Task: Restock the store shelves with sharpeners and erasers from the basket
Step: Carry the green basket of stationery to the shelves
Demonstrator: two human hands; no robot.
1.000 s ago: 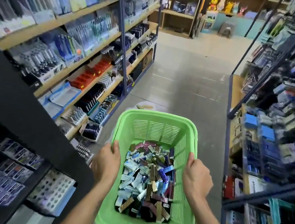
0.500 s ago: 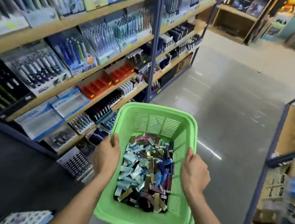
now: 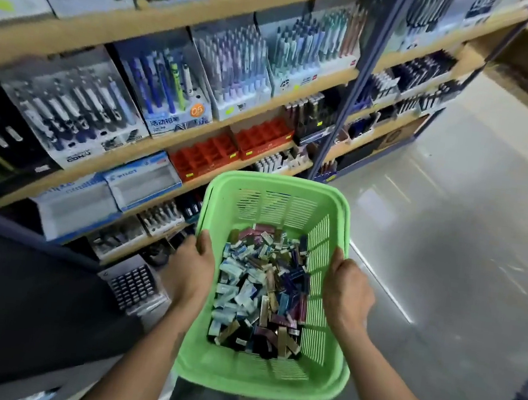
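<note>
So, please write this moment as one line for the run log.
left hand: grips basket rim | right hand: grips rim | small packs: inside | shelves: left

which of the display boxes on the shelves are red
The two red plastic compartment trays, side by side on the wooden shelf just above the green basket; neighbouring display boxes are white, blue or grey.

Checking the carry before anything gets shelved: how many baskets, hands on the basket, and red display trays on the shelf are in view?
Green basket: 1
Hands with a grip on its rim: 2, left hand and right hand
Red display trays: 2
Total: 5
</note>
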